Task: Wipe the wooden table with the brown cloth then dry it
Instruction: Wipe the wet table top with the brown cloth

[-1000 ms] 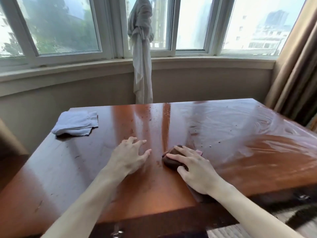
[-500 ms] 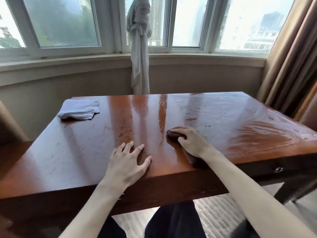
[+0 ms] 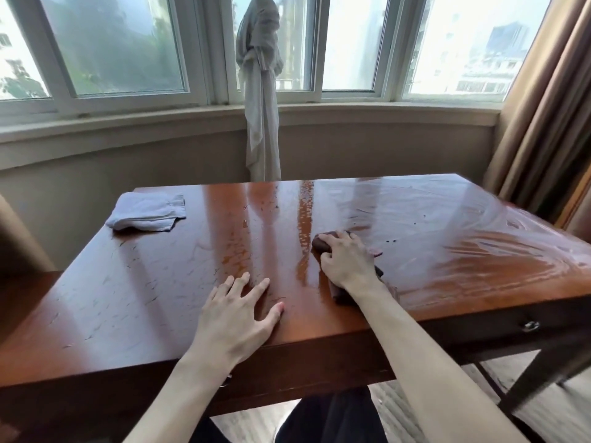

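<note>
A folded grey cloth is lying on the far left corner of the wooden table, well apart from both hands. Behind the table, a pale knotted curtain is hanging down in front of the window and reaching to the table's far edge, while a brown drape is hanging at the right. A small metal drawer knob is showing on the table's front face at the right, and dark trouser legs are showing under the near edge. The right half of the tabletop is shining with wet streaks; the left half is looking dull, with fine marks scattered over it. A few dark specks are sitting on the wet part beyond the right hand. Nothing is standing between the hands and the tabletop. The left hand is resting flat on the wood near the front edge, fingers spread and straight, holding nothing. The right hand is pressing down on the brown cloth near the middle of the table, its fingers curling over the bunched cloth, which is poking out ahead of the knuckles and trailing back under the wrist.
</note>
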